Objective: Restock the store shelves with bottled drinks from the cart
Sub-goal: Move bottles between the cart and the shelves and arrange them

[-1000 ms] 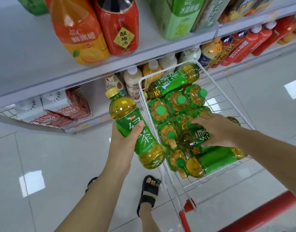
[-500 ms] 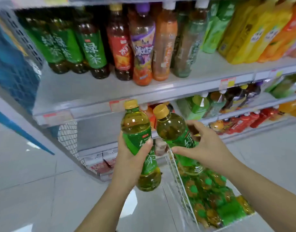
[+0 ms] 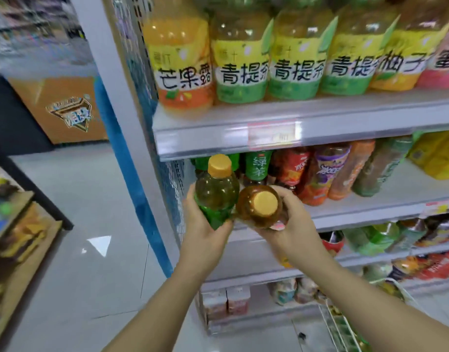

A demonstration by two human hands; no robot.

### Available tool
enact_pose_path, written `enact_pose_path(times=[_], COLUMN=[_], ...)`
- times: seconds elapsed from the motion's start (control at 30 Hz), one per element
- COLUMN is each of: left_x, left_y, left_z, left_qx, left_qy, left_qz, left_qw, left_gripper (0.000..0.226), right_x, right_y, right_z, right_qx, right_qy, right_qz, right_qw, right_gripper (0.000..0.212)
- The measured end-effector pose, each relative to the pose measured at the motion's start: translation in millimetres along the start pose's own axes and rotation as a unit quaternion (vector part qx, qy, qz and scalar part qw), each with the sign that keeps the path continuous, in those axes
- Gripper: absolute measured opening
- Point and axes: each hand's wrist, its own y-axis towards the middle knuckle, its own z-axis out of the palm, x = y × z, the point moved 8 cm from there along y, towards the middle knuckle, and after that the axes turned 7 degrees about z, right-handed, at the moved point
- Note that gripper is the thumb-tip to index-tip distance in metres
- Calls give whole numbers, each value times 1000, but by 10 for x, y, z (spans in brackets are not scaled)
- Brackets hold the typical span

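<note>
My left hand (image 3: 205, 235) grips a green tea bottle (image 3: 215, 194) with a yellow cap, held upright in front of the middle shelf (image 3: 370, 214). My right hand (image 3: 294, 224) holds a second green tea bottle (image 3: 259, 207), tilted so its yellow cap points at the camera. The two bottles touch side by side at the shelf's left end. Behind them on that shelf stand green tea bottles (image 3: 256, 166) of the same kind. The wire cart (image 3: 340, 326) shows only as a corner at the bottom right.
The upper shelf (image 3: 269, 123) carries large yellow and green labelled drink bottles (image 3: 241, 59). Red, purple and orange bottles (image 3: 327, 174) fill the middle shelf to the right. A blue shelf upright (image 3: 132, 174) runs down the left. A low wooden display (image 3: 15, 232) stands at the far left.
Both hands rose with their bottles from the cart toward the middle shelf. The right bottle tipped its cap toward the camera. The view swung up, leaving the cart almost out of frame.
</note>
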Motion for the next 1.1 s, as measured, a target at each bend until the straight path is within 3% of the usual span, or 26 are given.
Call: enact_pose_path(times=[0.3, 0.43, 0.63, 0.8, 0.93, 1.0, 1.1], left_x=[447, 578, 683, 948, 919, 926, 948], left_y=[477, 601, 693, 511, 601, 689, 700], left_z=[-51, -32, 37, 6, -24, -26, -72], left_qx=[-56, -77, -43, -4, -3, -26, -124], left_qy=[-21, -27, 6, 90, 70, 68, 59], left_qz=[-3, -14, -26, -85, -66, -85, -121], left_qw=[998, 997, 999, 992, 995, 994, 983], left_gripper=[78, 74, 71, 66, 54, 56, 56], right_x=[-262, -319, -601, -819, -910, -945, -935], right_y=[418, 641, 755, 746, 886, 943, 903], right_z=[282, 357, 371, 490, 535, 500, 448], right_qx=[-31, -37, -62, -3, -7, -43, -102], right_qy=[-5, -28, -65, -109, -134, -164, -139], right_qz=[39, 51, 105, 140, 150, 165, 189], right_qw=[999, 998, 990, 984, 980, 972, 967], right_gripper=[65, 53, 63, 54, 44, 39, 29])
